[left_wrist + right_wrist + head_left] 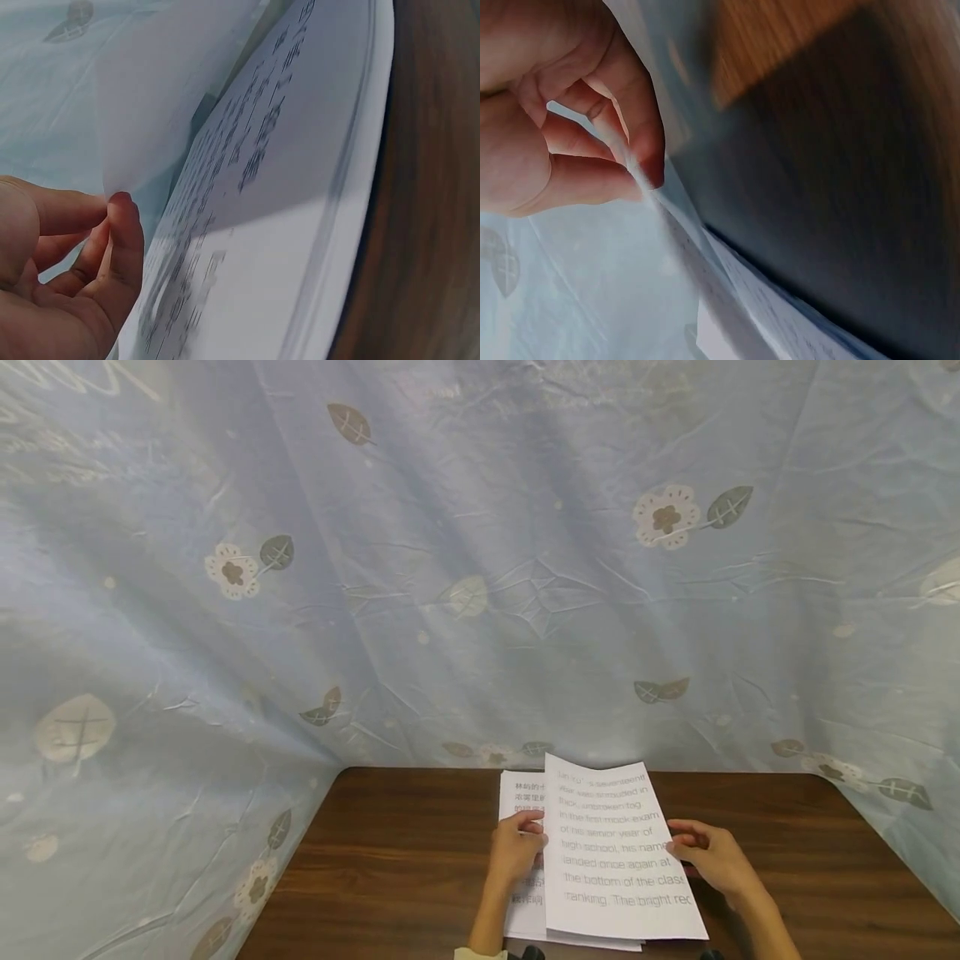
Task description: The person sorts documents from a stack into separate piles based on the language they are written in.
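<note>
A sheet of paper [611, 860] with large English print is held up between both hands, tilted over a stack of paper [525, 918] printed with Chinese characters. My left hand [516, 852] pinches the sheet's left edge between thumb and fingertips, as the left wrist view shows at the paper's edge [150, 112]. At the opposite edge, my right hand [712, 860] pinches the sheet with thumb and fingers. Below the raised sheet, the stack lies on the table, partly covered by it. In the right wrist view the sheet appears edge-on, apart from the stack [780, 315].
The dark brown wooden table [390, 860] extends to both sides of the paper. A pale blue curtain [480, 652] with flowers and leaves hangs behind the table and along its left side.
</note>
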Demonstrator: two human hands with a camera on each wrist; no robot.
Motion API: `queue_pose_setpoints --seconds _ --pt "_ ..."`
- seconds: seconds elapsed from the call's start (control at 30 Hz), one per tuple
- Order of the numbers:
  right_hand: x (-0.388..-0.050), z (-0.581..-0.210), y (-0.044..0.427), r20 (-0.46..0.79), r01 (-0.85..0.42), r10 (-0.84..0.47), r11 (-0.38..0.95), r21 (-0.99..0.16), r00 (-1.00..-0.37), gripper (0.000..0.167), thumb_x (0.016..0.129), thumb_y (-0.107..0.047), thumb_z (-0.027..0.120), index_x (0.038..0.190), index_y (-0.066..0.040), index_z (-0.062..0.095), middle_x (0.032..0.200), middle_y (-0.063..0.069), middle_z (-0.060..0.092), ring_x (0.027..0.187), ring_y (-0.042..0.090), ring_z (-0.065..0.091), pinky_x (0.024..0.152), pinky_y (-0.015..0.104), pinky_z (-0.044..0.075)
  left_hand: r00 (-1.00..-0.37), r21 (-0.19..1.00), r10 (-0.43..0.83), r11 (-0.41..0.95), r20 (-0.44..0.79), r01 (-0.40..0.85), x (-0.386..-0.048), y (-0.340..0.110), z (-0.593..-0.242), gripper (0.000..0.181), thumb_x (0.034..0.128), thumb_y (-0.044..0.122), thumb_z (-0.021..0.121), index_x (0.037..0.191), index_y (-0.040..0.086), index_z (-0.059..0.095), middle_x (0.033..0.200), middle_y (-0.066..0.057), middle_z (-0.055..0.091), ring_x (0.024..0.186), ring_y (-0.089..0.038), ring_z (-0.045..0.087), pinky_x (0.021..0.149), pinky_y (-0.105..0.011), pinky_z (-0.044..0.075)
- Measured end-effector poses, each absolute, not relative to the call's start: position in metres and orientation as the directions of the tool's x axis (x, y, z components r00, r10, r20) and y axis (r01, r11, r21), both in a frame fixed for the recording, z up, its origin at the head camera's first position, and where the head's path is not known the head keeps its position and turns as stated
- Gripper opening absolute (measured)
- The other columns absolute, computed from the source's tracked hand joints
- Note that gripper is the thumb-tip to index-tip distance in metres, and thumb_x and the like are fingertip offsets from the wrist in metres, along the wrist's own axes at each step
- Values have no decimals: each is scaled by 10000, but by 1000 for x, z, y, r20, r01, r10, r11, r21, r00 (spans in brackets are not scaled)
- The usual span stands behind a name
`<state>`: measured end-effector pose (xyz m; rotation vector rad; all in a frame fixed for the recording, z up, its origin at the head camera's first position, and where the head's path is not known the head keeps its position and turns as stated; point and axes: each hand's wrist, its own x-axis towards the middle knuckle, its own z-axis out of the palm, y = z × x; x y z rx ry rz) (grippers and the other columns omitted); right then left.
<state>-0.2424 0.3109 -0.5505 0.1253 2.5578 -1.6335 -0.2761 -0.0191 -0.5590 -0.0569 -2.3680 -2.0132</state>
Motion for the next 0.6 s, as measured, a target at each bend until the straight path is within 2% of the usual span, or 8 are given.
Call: queue_pose_setpoints --seconds 0.33,0.6 --pt "-238 -552 337 -157 149 19 434 -888 -987 595 1042 -166 694 1536 91 484 1231 149 694 994 156 684 819 332 634 -998 973 7 221 64 64 -271 4 -561 373 872 -39 732 1239 17 768 927 -76 723 602 -80 639 527 -195 547" --pt "-234 -552 354 -173 168 28 435 -885 -984 595 1050 -173 688 1538 95 477 1233 137 704 977 128 683 810 329 638 -999 985 21 166 50 52 -268 21 -562 389 867 -61 730 1247 14 764 941 -75 706 626 -84 623 527 -192 538"
